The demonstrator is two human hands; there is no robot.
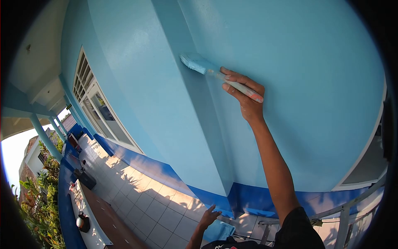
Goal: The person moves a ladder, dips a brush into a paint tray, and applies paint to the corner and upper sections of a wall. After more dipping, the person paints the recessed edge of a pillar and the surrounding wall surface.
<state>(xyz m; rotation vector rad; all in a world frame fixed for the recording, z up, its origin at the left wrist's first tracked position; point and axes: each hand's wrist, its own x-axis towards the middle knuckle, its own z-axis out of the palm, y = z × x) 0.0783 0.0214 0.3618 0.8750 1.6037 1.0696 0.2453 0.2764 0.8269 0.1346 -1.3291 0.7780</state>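
Note:
A paintbrush (244, 89) with a worn, red-tipped handle is held in my right hand (246, 91), its fingers closed round the handle. The bristles, coated in light blue paint, touch the side of a projecting column (182, 103) near its edge. Low in the view, my left hand (210, 216) hangs with its fingers apart and holds nothing. Just beyond it on the floor sits a light blue paint tray (219, 231), partly hidden by my body.
A metal frame (344, 220) stands at the lower right. The tiled walkway (153, 211) runs to the left past a window (101, 112). At the lower left, a long board (99, 220) and a jar (82, 223) lie beside plants (37, 207).

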